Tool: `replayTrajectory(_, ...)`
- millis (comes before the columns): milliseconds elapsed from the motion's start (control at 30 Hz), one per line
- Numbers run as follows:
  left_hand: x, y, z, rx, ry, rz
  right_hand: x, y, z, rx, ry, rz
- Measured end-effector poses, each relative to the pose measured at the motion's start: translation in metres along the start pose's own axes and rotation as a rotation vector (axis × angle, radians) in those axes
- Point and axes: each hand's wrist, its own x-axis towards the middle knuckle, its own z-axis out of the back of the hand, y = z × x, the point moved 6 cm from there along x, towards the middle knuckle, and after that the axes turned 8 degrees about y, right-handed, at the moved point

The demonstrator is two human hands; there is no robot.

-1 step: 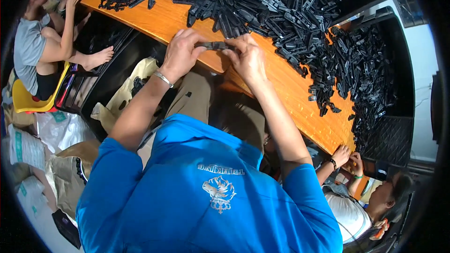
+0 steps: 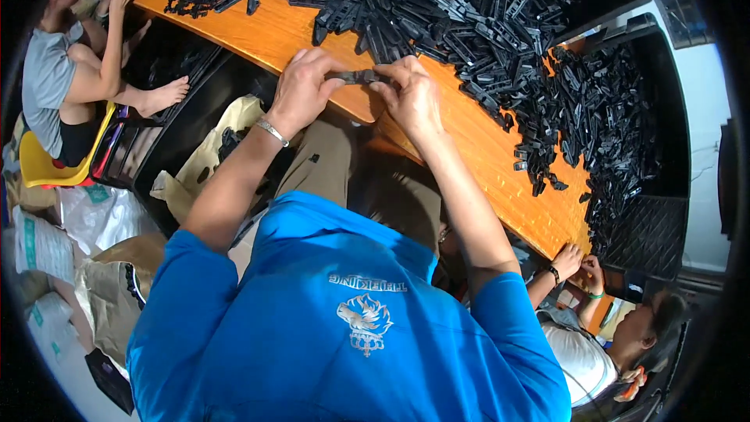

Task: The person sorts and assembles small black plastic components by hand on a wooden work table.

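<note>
A small, narrow black plastic part point(image 2: 359, 76) is stretched between my two hands, just above the near edge of the wooden table point(image 2: 469, 137). My left hand point(image 2: 305, 87) pinches its left end between thumb and fingers. At its right end, my right hand point(image 2: 410, 98) closes on it in the same way. The fingers cover both ends, so only the middle of the part shows. Beyond my hands lies a large heap of black plastic parts point(image 2: 391, 0), its nearest pieces a short way from my fingertips.
More black parts fill a black bin point(image 2: 664, 109) at the right. A black crate holding a tan bag point(image 2: 207, 156) stands left of my legs. One person point(image 2: 55, 86) sits at far left on a yellow chair point(image 2: 47, 164); another person point(image 2: 582, 352) works at the lower right.
The black part has turned slightly between my fingers. At the lower right, the other person's hands have shifted a little.
</note>
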Motion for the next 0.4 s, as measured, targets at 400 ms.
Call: replayTrajectory(400, 0.014, 0.013, -0.005, -0.043, -0.040, -0.011, 0.038, 0.001, -0.024, -0.060, 0.087, 0.225)
